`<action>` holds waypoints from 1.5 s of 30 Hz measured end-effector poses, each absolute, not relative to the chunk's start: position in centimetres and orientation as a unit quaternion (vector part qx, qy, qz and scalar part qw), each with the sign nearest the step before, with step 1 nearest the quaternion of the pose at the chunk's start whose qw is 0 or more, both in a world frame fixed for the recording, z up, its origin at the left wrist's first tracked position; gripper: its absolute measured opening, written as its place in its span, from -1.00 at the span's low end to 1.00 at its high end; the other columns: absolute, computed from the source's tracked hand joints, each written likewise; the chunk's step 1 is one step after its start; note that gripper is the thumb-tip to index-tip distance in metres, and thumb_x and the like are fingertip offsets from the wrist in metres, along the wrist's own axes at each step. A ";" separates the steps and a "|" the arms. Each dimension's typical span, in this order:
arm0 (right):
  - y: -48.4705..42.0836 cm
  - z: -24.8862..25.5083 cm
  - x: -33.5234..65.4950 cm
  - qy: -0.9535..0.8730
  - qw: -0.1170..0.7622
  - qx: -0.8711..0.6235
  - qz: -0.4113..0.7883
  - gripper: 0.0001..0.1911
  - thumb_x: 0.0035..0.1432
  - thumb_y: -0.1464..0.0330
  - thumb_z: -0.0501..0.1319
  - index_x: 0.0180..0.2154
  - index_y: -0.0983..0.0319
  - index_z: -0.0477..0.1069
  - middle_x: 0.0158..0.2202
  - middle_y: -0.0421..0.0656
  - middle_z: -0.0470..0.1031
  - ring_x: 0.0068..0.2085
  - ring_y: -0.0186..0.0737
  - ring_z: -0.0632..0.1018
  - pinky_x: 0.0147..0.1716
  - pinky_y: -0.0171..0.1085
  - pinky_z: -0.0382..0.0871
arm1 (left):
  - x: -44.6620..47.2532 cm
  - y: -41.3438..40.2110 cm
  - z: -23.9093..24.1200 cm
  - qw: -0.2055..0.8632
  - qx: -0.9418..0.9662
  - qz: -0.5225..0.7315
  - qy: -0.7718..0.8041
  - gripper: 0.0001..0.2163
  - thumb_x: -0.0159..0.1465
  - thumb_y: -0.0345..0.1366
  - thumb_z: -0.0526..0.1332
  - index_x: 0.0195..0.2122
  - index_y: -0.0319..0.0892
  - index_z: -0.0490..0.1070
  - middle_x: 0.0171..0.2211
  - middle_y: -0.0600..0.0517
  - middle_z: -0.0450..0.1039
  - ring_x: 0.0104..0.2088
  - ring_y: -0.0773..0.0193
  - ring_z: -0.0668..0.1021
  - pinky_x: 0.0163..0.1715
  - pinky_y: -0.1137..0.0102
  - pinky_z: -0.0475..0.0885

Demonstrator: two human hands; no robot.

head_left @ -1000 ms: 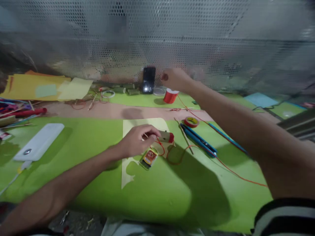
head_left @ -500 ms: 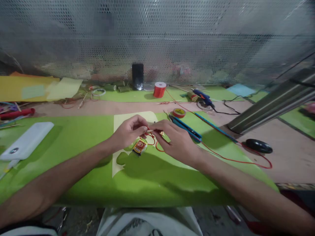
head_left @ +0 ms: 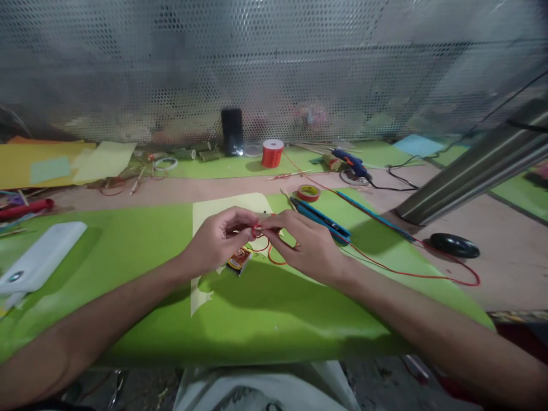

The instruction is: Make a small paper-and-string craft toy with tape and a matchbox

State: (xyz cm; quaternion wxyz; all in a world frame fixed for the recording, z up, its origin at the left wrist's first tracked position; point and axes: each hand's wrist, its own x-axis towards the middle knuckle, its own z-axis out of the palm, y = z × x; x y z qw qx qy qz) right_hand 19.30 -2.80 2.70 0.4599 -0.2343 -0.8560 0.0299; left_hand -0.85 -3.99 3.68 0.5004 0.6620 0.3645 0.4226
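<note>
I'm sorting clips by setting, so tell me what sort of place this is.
Likely a small craft workspace: the green-covered worktop bears a spool of red cord, a blue glue gun and a blue cutter.

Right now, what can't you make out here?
Head view: whether the thin red cord is knotted; the left hand and right hand partly hide it.
Head view: lettering on the small yellow-and-red packet; too small.
Head view: where the white cable leads; cut off by the left edge.
</note>
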 end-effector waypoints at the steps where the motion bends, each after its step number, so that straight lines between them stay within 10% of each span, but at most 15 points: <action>1: -2.8 2.6 19.3 -0.856 0.462 -0.231 0.028 -0.84 0.29 0.53 0.17 -0.15 0.21 0.42 -0.26 -0.15 0.61 -0.22 -0.28 0.62 -0.22 -0.32 0.50 | -0.8 -4.0 3.7 0.490 0.670 0.418 0.370 -0.84 0.26 -0.35 0.29 -0.14 -0.23 0.48 -0.16 -0.03 0.57 -0.18 0.29 0.61 -0.08 0.35 0.55; 11: -2.9 2.9 19.3 -0.832 0.391 -0.314 0.237 -0.72 0.24 0.35 0.21 -0.02 0.26 0.31 -0.13 -0.02 0.54 -0.15 -0.17 0.56 -0.13 -0.14 0.48 | -1.3 -4.0 4.3 0.407 0.699 0.426 0.406 -0.77 0.32 -0.21 0.26 -0.06 -0.19 0.54 -0.08 -0.07 0.56 -0.12 0.22 0.58 -0.10 0.32 0.52; 20: -2.9 3.1 18.8 -0.704 0.286 -0.364 0.539 -0.71 0.17 0.13 0.23 -0.32 0.25 0.40 -0.46 -0.26 0.35 -0.47 -0.37 0.31 -0.47 -0.32 0.19 | -1.6 -3.6 3.4 0.392 0.692 0.448 0.407 -0.80 0.38 -0.19 0.18 -0.08 -0.18 0.44 -0.21 -0.01 0.48 -0.26 0.30 0.53 -0.24 0.41 0.48; 36: -2.9 3.2 18.8 -0.644 0.308 -0.338 0.613 -0.69 0.13 0.16 0.32 -0.35 0.20 0.26 -0.42 -0.19 0.54 -0.39 -0.29 0.51 -0.36 -0.26 0.34 | -2.1 -2.9 3.0 0.386 0.719 0.429 0.387 -0.80 0.39 -0.14 0.18 -0.12 -0.15 0.30 -0.24 0.04 0.41 -0.26 0.35 0.49 -0.23 0.43 0.44; 45: -2.9 3.4 18.8 -0.650 0.292 -0.336 0.616 -0.77 0.10 0.24 0.24 -0.26 0.25 0.35 -0.58 -0.33 0.33 -0.54 -0.39 0.37 -0.50 -0.34 0.19 | -2.5 -2.9 3.7 0.387 0.742 0.381 0.392 -0.81 0.39 -0.19 0.16 -0.07 -0.17 0.32 -0.28 0.02 0.48 -0.28 0.30 0.54 -0.26 0.38 0.47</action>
